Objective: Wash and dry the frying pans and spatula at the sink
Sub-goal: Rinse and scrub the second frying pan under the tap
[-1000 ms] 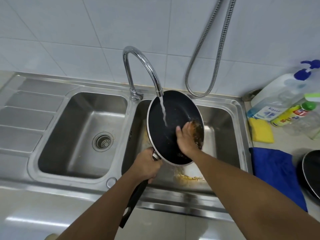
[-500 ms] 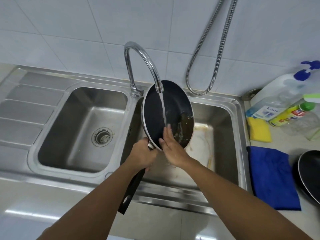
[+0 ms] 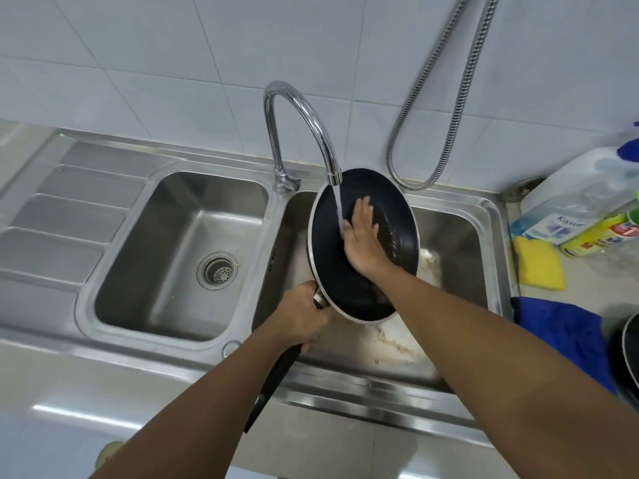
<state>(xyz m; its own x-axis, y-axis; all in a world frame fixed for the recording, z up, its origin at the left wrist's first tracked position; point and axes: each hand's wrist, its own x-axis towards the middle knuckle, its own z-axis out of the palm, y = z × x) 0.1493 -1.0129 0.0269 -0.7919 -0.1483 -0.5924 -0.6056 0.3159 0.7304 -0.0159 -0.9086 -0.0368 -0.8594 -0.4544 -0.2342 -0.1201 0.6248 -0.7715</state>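
Observation:
A black frying pan point(image 3: 332, 271) with a pale rim is held tilted over the right sink bowl point(image 3: 456, 243), under the running tap point(image 3: 304, 115). My left hand point(image 3: 301, 319) grips its black handle near the pan's base. Flat against the pan's inner surface lies my right hand point(image 3: 361, 236), fingers straight, with the water stream striking beside it. Brown greasy residue clings to the pan's right inner side. A second black pan point(image 3: 627, 357) shows partly at the right edge. No spatula is in view.
The left sink bowl point(image 3: 148, 271) has a drain strainer point(image 3: 217, 270). Food scraps lie on the right bowl's floor. A yellow sponge point(image 3: 537, 266), a blue cloth point(image 3: 567, 337) and detergent bottles point(image 3: 581, 209) sit on the right counter. A metal hose point(image 3: 449, 108) hangs on the tiled wall.
My right hand slid up from the pan's lower edge to its middle, fingers now spread flat. The pan turned to face me more. Much brown residue has washed off.

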